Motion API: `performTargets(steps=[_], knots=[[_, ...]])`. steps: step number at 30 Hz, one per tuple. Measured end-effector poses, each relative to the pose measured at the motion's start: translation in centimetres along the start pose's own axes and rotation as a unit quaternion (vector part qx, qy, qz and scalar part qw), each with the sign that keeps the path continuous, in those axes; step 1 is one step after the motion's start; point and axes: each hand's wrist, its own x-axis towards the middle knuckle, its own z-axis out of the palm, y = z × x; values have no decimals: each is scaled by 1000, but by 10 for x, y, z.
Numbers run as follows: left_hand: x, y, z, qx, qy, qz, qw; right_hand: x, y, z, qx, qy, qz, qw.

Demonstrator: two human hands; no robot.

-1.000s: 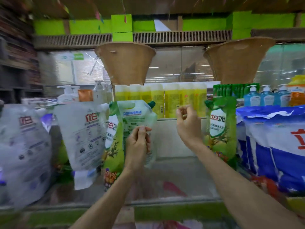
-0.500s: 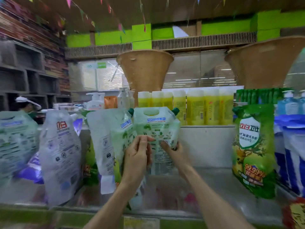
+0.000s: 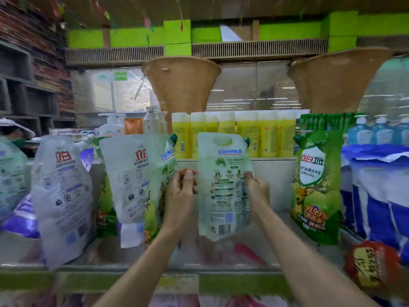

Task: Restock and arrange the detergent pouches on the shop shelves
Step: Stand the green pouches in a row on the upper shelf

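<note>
Both forearms reach up from the bottom edge toward the shelf (image 3: 221, 268). The left hand (image 3: 180, 191) is curled closed on the left edge of a pale green, translucent detergent pouch with a dark green corner cap (image 3: 223, 187); the right hand (image 3: 257, 190) pinches its right edge. The pouch hangs upright between them, back label facing out, just above the shelf. Another pale pouch with red lettering (image 3: 132, 173) leans just left; a green printed pouch (image 3: 316, 187) stands to the right.
</note>
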Motion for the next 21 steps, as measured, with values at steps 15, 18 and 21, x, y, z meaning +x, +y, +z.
performTargets(steps=[15, 18, 21], knots=[[-10, -45, 25, 111, -175, -156, 966, 7, -7, -22, -102, -220, -16, 970], [-6, -51, 25, 64, -193, -213, 956, 7, -9, -25, -204, -146, -27, 968], [-5, -52, 31, 39, -205, -233, 950, 5, -15, -39, -237, -124, -9, 964]])
